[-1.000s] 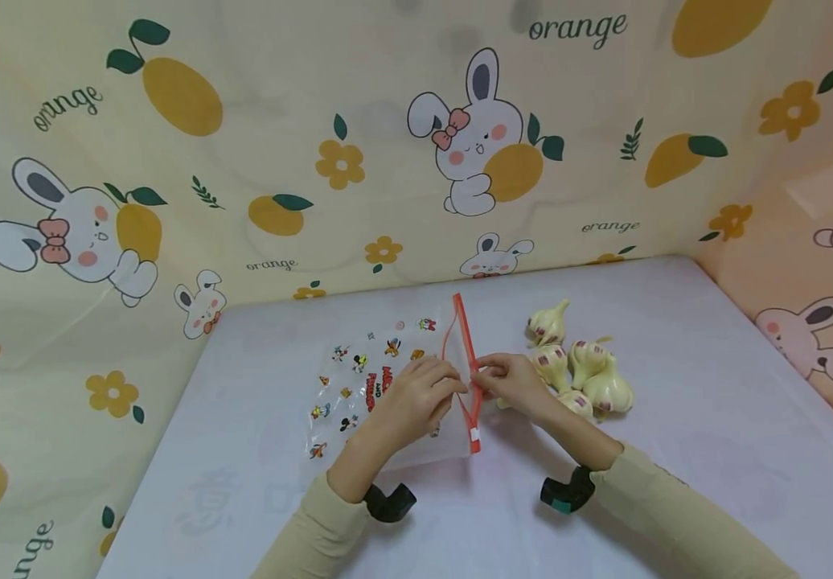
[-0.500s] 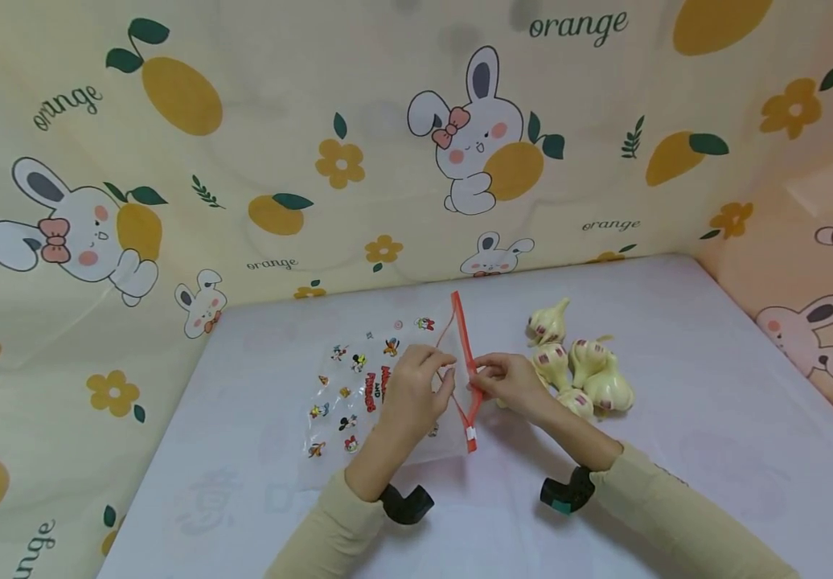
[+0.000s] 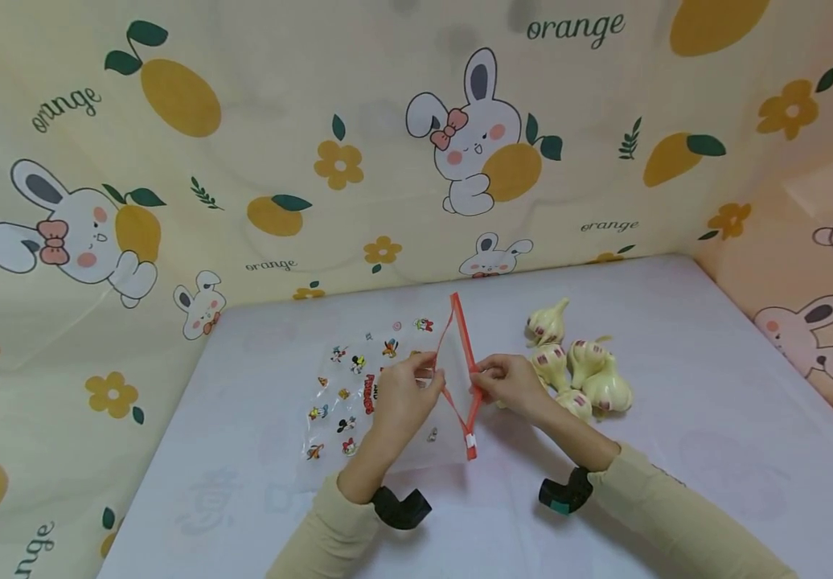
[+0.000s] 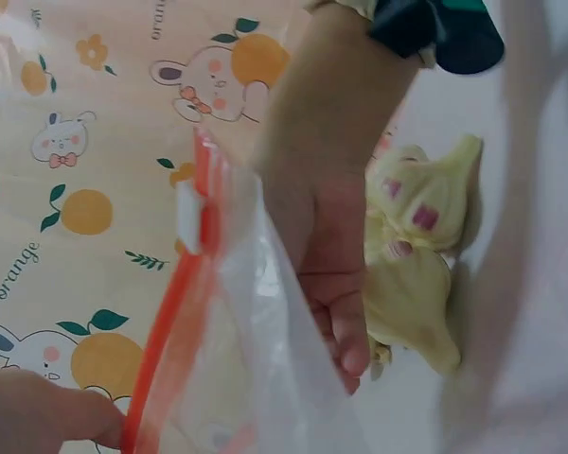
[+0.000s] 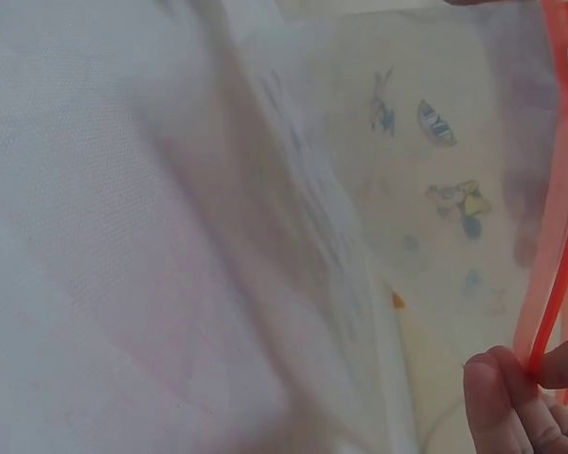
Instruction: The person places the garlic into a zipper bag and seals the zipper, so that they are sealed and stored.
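Over on the left, the closed end of a clear, flat plastic bag (image 3: 347,402) printed with small colourful cartoon figures is seen on a white-covered table (image 3: 243,450), pointed left, its open mouth turned right. Which of its sides is the longer cannot be told from this slant, but the orange-red plastic zip strip (image 3: 463,330) along the mouth is laid out far to near, its near end tipped slightly rightward.

Next along, the left hand (image 3: 402,394) is reached in over the print, part of the red lettering covered by it. The thumb and forefinger are brought nearly together, and the mouth's left edge is pinched between them. The mouth is parted here, a narrow pointed gap being formed between the two orange edges! A small white slider (image 3: 470,441) is found at the strip's near end.

Just right, the mouth's other edge is gripped by the right hand (image 3: 510,382), thumb and fingertips closed on the orange-red strip; in the right wrist view that pinch is clearly shown.

Farther right, just beyond that hand, a cluster of cream, purple-marked garlic bulbs (image 3: 590,366) is bunched on the table, partly hidden by the hand and wrist.
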Demonstrator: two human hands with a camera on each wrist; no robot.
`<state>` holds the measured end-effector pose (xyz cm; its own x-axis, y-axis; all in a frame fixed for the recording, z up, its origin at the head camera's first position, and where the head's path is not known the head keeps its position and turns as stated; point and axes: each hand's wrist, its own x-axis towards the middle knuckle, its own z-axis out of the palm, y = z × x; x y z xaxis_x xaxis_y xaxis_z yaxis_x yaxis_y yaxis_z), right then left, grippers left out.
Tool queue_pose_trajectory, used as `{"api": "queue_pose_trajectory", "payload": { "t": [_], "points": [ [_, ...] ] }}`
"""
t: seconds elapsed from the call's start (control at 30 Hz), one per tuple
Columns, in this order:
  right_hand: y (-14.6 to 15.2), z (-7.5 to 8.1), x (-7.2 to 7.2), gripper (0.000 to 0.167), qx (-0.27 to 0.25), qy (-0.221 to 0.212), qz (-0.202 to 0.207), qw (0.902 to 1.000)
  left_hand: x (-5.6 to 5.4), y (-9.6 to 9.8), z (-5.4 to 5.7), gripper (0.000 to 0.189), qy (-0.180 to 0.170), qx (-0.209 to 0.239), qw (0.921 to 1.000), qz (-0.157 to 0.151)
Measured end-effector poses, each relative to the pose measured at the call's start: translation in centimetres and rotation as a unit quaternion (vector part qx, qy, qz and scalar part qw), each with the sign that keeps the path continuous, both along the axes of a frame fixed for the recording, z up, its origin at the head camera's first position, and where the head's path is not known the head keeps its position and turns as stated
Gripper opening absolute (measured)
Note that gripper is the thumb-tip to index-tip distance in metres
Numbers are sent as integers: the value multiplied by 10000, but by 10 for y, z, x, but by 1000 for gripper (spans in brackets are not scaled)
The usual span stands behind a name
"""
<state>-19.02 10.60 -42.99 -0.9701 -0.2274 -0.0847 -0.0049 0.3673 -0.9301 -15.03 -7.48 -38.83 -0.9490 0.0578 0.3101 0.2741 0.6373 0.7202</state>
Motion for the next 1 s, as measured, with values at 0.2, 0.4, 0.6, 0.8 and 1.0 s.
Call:
{"api": "queue_pose_trajectory", "payload": {
  "t": [0.2, 0.4, 0.6, 0.8, 1.0],
  "points": [
    [4, 0, -2, 17, -32, 94, 35, 9999, -2, -9, 7, 27, -301, 739, 9964, -303],
    [10, 1, -3, 17, 66, 246, -23, 9997, -6, -20, 19, 31, -610, 1156, 9912, -193],
    [15, 4, -2, 16, 49, 98, -83, 9999, -8, -27, 27, 36, -590, 1398, 9884, 2],
    [18, 11, -3, 17, 6, 98, -101, 9999, -7, -25, 31, 38, -725, 1596, 9841, -300],
    [19, 13, -4, 19, -107, 34, -72, 9999, -11, -26, 27, 30, -723, 1609, 9839, -300]
  ]
}}
